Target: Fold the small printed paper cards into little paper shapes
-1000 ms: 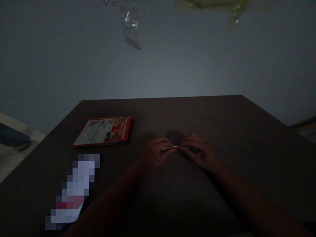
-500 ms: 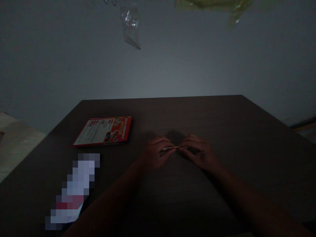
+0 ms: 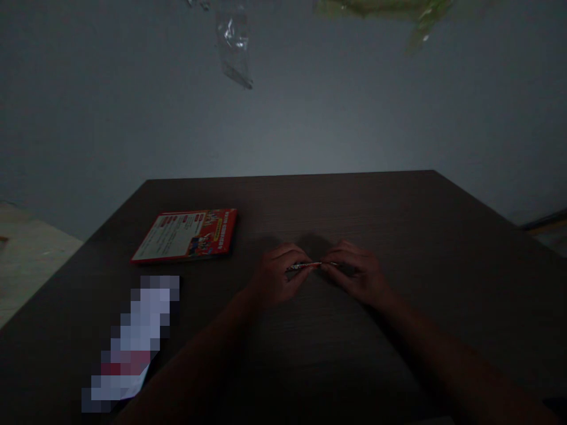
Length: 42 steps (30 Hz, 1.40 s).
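The scene is dim. My left hand [image 3: 278, 273] and my right hand [image 3: 358, 271] meet over the middle of a dark wooden table [image 3: 398, 212]. Both pinch a small, thin, flat item [image 3: 310, 265] between their fingertips; it shows a pale and reddish edge, and I cannot make out what it is. The fingers of both hands are curled and pressed on it, and most of the item is hidden by them. The hands rest low on the tabletop.
A red and white printed booklet [image 3: 188, 235] lies flat at the left of the table. A blurred-out white object [image 3: 133, 339] lies near the front left. A clear plastic bag [image 3: 234, 47] hangs on the grey wall behind.
My hands stay in the same place, with only slight finger shifts on the small item. A dark shape at the far left edge has left the view.
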Tool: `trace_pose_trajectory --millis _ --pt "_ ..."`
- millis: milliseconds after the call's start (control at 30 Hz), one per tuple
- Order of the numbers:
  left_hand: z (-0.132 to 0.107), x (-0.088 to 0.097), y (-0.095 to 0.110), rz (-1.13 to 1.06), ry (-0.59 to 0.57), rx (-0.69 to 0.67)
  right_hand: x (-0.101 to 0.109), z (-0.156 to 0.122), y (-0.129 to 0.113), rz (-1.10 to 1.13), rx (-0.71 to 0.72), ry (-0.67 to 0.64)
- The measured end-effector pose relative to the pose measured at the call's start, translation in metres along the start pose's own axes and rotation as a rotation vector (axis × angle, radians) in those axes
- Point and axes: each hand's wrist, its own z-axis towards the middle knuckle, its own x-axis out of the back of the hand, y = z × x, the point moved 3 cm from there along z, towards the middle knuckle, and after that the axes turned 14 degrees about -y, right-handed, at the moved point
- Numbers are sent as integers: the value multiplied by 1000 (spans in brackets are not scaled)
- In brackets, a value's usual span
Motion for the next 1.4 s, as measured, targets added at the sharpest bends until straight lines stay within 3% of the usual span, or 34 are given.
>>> trace_pose_trajectory --millis 400,1400 --pt "-1 -3 -1 -37 -54 12 0 5 -7 -11 -1 -36" --pt "1 -2 2 -13 -24 -3 0 4 -6 -32 -3 -31"
